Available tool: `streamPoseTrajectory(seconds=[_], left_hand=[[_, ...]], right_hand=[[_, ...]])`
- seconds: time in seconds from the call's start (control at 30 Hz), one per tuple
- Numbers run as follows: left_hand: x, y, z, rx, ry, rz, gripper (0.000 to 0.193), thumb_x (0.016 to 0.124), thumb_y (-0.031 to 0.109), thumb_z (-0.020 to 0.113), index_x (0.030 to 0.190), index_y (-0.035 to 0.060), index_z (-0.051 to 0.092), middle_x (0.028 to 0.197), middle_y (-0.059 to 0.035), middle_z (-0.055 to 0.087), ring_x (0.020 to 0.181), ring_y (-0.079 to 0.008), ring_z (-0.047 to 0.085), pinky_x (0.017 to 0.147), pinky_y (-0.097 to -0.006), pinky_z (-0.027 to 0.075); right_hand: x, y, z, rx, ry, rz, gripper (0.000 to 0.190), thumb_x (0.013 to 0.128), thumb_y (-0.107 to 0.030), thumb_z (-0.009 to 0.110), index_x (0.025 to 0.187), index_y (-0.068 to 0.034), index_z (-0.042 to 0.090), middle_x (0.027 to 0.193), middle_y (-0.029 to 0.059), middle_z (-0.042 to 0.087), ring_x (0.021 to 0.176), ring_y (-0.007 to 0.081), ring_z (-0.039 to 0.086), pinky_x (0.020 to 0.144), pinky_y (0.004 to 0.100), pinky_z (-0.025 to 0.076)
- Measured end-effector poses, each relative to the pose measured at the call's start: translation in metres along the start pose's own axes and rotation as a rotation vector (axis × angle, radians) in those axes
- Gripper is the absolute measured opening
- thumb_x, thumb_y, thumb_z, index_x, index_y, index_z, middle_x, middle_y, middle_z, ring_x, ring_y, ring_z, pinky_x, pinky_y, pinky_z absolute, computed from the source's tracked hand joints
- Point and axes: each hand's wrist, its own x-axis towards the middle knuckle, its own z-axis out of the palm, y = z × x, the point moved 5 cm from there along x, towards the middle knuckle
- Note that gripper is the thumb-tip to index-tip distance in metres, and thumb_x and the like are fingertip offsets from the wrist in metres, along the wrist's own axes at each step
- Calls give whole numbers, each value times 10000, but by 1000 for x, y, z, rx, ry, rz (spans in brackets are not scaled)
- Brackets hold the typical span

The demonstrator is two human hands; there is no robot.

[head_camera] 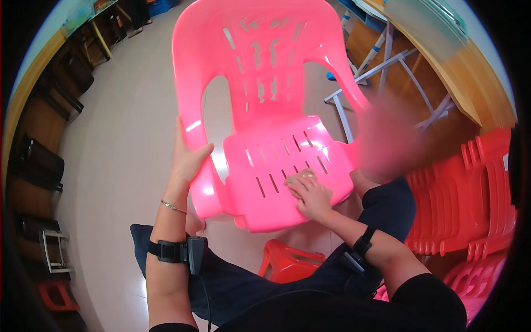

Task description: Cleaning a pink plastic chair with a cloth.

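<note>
A pink plastic armchair stands before my knees, its slotted seat facing up at me. My left hand grips the armrest on the left, thumb on top and fingers around the outer side. On the front half of the seat, my right hand presses a beige cloth flat beside the slots. The cloth is bunched under my fingers, so part of it is hidden. A blurred patch covers the right armrest's lower end.
Stacked red plastic chairs rise at my right, with pink chairs below them. A red stool sits between my legs. Folding table legs stand at upper right. Dark chairs line the left wall.
</note>
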Motion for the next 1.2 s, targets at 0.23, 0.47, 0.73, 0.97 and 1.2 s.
streamPoseTrajectory(seconds=[0.23, 0.47, 0.73, 0.97, 1.2], left_hand=[[1, -4, -3, -35, 112, -21, 641, 804, 71, 615, 1355, -31, 302, 1161, -176, 522, 962, -210, 598, 777, -308, 517], [-3, -6, -11, 152, 151, 85, 647, 804, 98, 637, 1352, -26, 316, 1225, -202, 443, 1069, -248, 535, 837, -336, 494], [-31, 114, -5, 213, 217, 506, 691, 786, 28, 632, 1391, 17, 298, 1272, -146, 416, 1106, -237, 494, 868, -336, 464], [-130, 255, -26, -6, 315, 1238, 768, 788, 220, 718, 1376, 22, 266, 1130, -124, 499, 912, -215, 546, 729, -329, 478], [-196, 262, -27, -354, 366, 1558, 612, 860, 62, 596, 1402, 214, 358, 1108, 2, 506, 659, -133, 547, 558, -233, 452]], right_hand=[[1, -5, -8, 27, 88, -38, 510, 637, -158, 601, 1145, -203, 604, 1149, 54, 544, 1119, 266, 477, 814, 427, 446], [-1, -10, -11, 22, 97, 14, 452, 633, -169, 607, 1083, -197, 635, 1134, 25, 546, 1103, 240, 473, 780, 419, 438], [-8, -6, -6, 20, 108, 3, 404, 642, -188, 614, 1045, -185, 650, 1131, 53, 558, 1104, 252, 479, 785, 431, 429], [-1, -10, -22, 19, 92, 30, 425, 627, -180, 605, 1050, -190, 642, 1119, 58, 565, 1089, 266, 485, 771, 430, 435], [-2, -10, -8, 26, 64, -1, 473, 633, -174, 603, 1104, -204, 618, 1184, 79, 538, 1140, 300, 463, 862, 461, 405]])
